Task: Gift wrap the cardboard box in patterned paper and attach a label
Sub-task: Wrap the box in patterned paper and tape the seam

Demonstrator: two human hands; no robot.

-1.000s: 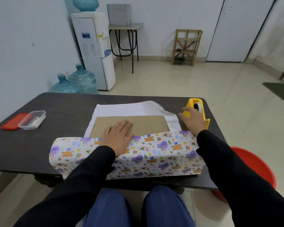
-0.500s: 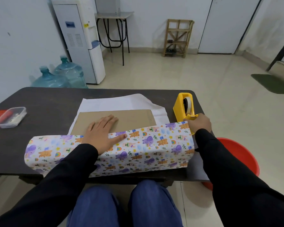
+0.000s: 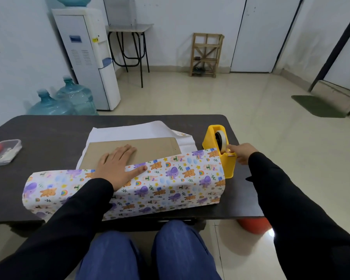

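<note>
Plain white walls (image 3: 170,21), glossy beige tile floor (image 3: 210,102), tall white water dispenser (image 3: 87,57), small wooden rack (image 3: 205,55) near the white door (image 3: 259,33).

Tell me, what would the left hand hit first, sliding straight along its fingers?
The left hand would cross bare box first, then probably reach the paper, white side up, beyond.

I see matt brown cardboard on the box (image 3: 133,148), smooth printed paper (image 3: 170,178) low in frame, a glossy yellow plastic tape dispenser (image 3: 214,138) at right, and a matt dark table (image 3: 49,128).
</note>
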